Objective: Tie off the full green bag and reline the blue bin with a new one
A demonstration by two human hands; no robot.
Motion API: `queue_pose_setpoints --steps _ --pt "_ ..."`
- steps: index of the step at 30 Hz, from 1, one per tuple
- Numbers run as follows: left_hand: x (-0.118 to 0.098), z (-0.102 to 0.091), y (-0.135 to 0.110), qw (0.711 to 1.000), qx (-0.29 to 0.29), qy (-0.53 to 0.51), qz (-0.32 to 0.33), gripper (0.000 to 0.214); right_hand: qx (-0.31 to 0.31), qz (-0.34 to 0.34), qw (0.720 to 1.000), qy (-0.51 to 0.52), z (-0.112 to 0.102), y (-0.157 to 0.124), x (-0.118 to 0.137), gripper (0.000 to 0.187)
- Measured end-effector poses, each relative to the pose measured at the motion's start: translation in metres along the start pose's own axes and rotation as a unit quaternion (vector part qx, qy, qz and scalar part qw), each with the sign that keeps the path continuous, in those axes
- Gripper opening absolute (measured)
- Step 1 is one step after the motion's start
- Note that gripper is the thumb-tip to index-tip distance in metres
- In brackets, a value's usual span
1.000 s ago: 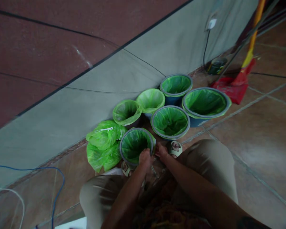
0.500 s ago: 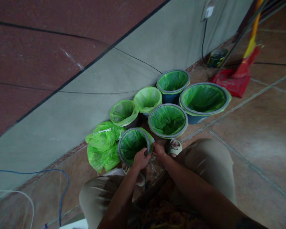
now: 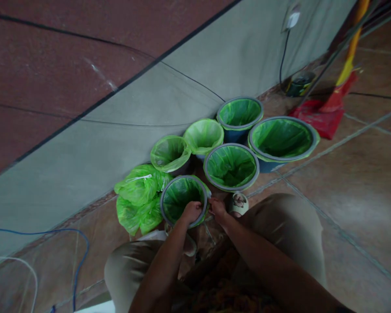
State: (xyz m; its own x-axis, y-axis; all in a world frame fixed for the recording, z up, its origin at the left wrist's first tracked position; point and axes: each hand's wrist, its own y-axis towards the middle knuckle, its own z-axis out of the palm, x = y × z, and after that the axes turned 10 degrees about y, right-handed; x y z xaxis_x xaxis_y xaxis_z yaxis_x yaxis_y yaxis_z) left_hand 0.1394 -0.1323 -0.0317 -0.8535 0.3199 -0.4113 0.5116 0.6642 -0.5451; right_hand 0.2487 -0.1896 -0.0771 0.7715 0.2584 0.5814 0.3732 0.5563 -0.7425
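Note:
Close to my feet stands a small round trash can [image 3: 200,184] with a grey rim. A green bin liner [image 3: 177,198] lines it and folds out over the right side of the rim. My left hand [image 3: 193,211] reaches just inside the rim on the near right, its fingers curled against the liner. Outside that same rim, my right hand [image 3: 217,206] pinches the overhanging liner edge; its fingertips are partly hidden. Left of the can lies a heap of loose green plastic bags [image 3: 138,198] with a white tie on top.
Several other lined bins stand beyond, including a round one [image 3: 209,178] and a wide oval one [image 3: 316,138]. A red dustpan [image 3: 329,117] and a dark tin [image 3: 299,85] are at back right. A blue cable [image 3: 84,243] curves across the floor at left. The wall [image 3: 124,139] runs behind.
My left hand has slipped from over the rim to inside the can. My right hand stays at the liner's outer edge. The view has shifted slightly.

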Motion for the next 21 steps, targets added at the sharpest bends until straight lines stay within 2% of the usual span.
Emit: queue_pose_setpoints --steps 7,12,21 --pt "-0.0030 -0.0015 -0.0004 0.997 -0.005 0.078 -0.030 0.023 -0.020 0.024 0.999 0.013 0.0021 0.0012 -0.0015 0.027" --pt "-0.0066 0.0017 -0.0026 0.991 -0.005 0.119 -0.055 0.024 -0.014 0.017 1.000 0.017 0.0023 0.0014 -0.0005 0.029" --pt "-0.0022 -0.0061 0.0037 0.993 0.026 0.092 -0.063 0.010 0.009 -0.013 1.000 -0.008 0.0046 0.0060 0.0054 0.032"
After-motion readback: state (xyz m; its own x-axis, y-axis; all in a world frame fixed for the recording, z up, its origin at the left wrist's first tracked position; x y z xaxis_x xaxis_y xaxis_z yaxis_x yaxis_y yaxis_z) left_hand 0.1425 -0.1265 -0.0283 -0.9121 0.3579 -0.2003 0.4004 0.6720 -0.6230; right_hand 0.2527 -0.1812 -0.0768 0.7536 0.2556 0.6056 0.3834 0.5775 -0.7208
